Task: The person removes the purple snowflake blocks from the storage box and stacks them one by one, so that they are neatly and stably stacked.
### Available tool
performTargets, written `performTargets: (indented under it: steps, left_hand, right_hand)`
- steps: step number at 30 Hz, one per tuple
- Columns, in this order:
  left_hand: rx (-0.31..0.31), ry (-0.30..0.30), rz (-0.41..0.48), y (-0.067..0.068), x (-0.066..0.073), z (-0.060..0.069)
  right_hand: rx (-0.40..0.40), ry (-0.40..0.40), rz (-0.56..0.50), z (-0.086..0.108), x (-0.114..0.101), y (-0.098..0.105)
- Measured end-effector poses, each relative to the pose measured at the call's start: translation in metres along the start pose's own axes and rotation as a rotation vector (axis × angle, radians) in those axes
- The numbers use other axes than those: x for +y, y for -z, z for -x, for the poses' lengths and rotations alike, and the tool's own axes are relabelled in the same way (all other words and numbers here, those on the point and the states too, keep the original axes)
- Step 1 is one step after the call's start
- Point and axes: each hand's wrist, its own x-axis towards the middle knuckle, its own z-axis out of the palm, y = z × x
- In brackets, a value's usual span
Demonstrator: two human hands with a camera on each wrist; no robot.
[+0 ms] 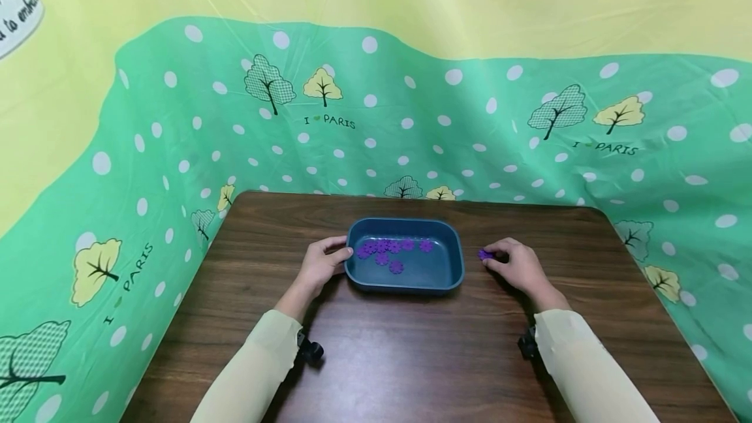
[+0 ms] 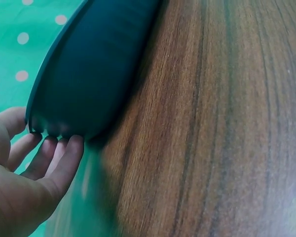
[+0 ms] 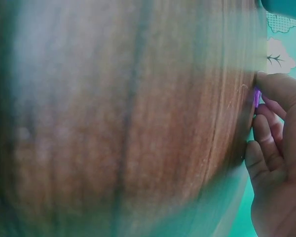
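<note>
A dark blue oblong tray [image 1: 405, 289] stands on the table, with several purple flower-shaped pieces [image 1: 396, 267] lying mostly in its left and back part. My left hand [image 1: 320, 265] grips the tray's left end, thumb at the rim; in the left wrist view the fingertips of the hand [image 2: 34, 173] press against the outer wall of the tray [image 2: 84, 74]. Right of the tray, my right hand [image 1: 519, 267] pinches a purple piece [image 1: 484, 254] between thumb and fingers at the table top. In the right wrist view a purple edge [image 3: 257, 98] shows between the fingers of that hand [image 3: 281, 148].
The brown wooden table [image 1: 376, 358] reaches toward me between both forearms. Behind it and at its sides hangs a green and yellow cloth [image 1: 352, 83] with trees and dots. A dark wrist device [image 1: 310, 350] sits at my left cuff, another [image 1: 527, 343] at my right.
</note>
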Motion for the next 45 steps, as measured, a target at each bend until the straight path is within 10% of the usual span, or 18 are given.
performTargets:
  steps: [23, 45]
  left_hand:
    - [0.031, 0.014, -0.042, -0.003, 0.009, 0.005]
    - [0.033, -0.013, -0.063, -0.003, 0.008, 0.001]
  right_hand:
    - [-0.045, 0.093, 0.045, -0.005, -0.028, 0.018]
    - [-0.129, 0.292, 0.004, -0.031, -0.127, 0.021]
